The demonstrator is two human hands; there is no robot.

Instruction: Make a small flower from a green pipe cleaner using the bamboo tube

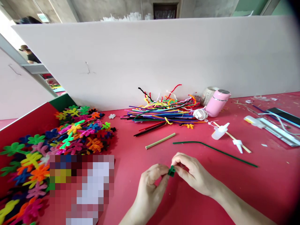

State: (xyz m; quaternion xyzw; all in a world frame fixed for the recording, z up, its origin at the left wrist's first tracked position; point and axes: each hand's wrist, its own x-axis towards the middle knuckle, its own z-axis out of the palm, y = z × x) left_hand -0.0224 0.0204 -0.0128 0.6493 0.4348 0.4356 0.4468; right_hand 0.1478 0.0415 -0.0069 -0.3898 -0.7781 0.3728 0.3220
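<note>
Red table [145, 200] with a white board behind it. Both hands pinch a small green pipe-cleaner piece [171, 171] near the front edge: left hand [150, 184] and right hand [191, 173] clamped on it (fingertips only). Long green pipe cleaner [215, 150] lies just beyond, flower pile [58, 140] left.

Single head-worn view, forward and down, close over the red table [140, 200]; white partition [164, 56] behind

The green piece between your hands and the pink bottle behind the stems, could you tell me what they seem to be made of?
The green piece, pinched by the left hand and right hand, looks like fuzzy chenille stem, matte and bent. The pink bottle looks like smooth glossy plastic or coated metal; which one, I cannot tell.
</note>
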